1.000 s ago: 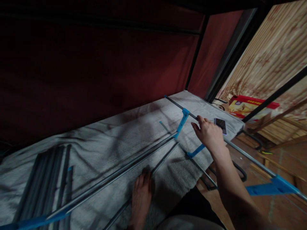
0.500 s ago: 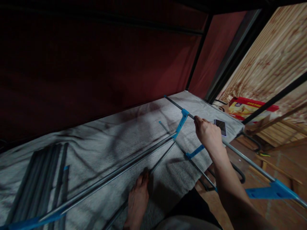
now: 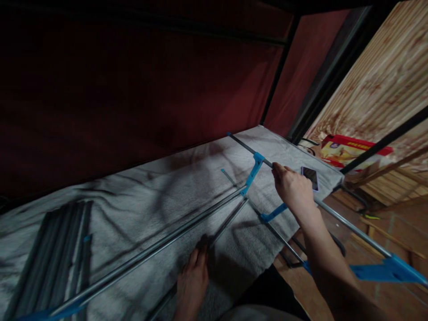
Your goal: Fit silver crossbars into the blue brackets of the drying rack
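Grey cloth (image 3: 133,196) lies beneath a long metal bar (image 3: 354,229), which slants from the cloth's far side down to the right, past its edge, with blue brackets (image 3: 253,173) joined to it. A rod (image 3: 229,222) points from beside a bracket toward the lower left. Tubes (image 3: 50,254) lie side by side at left; a red-and-yellow box (image 3: 344,151), contents hidden, sits beyond the cloth at right. The right hand (image 3: 291,187) curls around the bar; the left hand (image 3: 194,276) covers the rod, fingers together, its grip impossible to tell. A phone (image 3: 310,177) rests just beside the right hand.
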`<state>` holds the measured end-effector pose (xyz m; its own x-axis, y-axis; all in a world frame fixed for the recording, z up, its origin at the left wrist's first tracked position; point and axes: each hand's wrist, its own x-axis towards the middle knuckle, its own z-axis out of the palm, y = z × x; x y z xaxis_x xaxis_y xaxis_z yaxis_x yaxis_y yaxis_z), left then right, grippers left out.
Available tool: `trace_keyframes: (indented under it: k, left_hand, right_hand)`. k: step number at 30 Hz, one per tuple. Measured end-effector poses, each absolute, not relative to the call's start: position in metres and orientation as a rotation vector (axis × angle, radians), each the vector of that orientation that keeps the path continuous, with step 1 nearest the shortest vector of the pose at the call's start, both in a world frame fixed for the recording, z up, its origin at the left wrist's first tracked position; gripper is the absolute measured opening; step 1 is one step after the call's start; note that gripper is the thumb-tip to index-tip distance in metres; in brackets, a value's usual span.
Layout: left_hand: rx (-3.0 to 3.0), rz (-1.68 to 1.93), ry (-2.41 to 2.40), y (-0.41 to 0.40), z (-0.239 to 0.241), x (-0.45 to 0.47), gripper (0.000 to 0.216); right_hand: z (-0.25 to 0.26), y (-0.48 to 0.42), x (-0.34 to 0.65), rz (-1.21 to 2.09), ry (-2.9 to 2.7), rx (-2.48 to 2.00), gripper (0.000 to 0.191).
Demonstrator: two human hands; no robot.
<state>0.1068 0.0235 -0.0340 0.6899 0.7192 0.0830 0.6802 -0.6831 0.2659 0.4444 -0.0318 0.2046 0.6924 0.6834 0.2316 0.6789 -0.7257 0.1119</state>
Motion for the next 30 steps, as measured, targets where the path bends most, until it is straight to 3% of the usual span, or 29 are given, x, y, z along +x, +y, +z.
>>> trace_keyframes:
  k: [5, 10, 13, 17, 23, 27, 30]
  left_hand:
    - [2.753, 0.297, 1.088, 0.016, -0.029, 0.112, 0.045]
    - [2.850, 0.357, 1.100, 0.008, -0.032, 0.112, 0.045]
    - [2.856, 0.324, 1.137, 0.004, -0.033, 0.107, 0.046]
    - [2.765, 0.171, 1.179, 0.003, -0.028, 0.100, 0.049]
    - [2.620, 0.100, 1.225, 0.015, -0.015, 0.105, 0.044]
    - [2.638, 0.135, 1.239, 0.021, -0.024, 0.103, 0.036]
    - [2.705, 0.393, 1.232, 0.028, -0.031, 0.104, 0.035]
  right_hand:
    - [0.193, -0.034, 0.449, 0.651, 1.357, 2.927, 0.042]
    - [0.182, -0.036, 0.447, 0.864, 1.963, 2.959, 0.042]
    - [0.161, -0.037, 0.433, 0.496, 2.363, 2.972, 0.040]
    - [0.101, -0.035, 0.419, -0.109, 2.315, 3.117, 0.041]
    - [0.010, -0.027, 0.432, -0.204, 1.772, 3.395, 0.049]
    - [-0.012, -0.015, 0.438, -0.310, 1.553, 3.368, 0.057]
    - [-0.019, -0.006, 0.439, -0.366, 1.499, 3.362, 0.055]
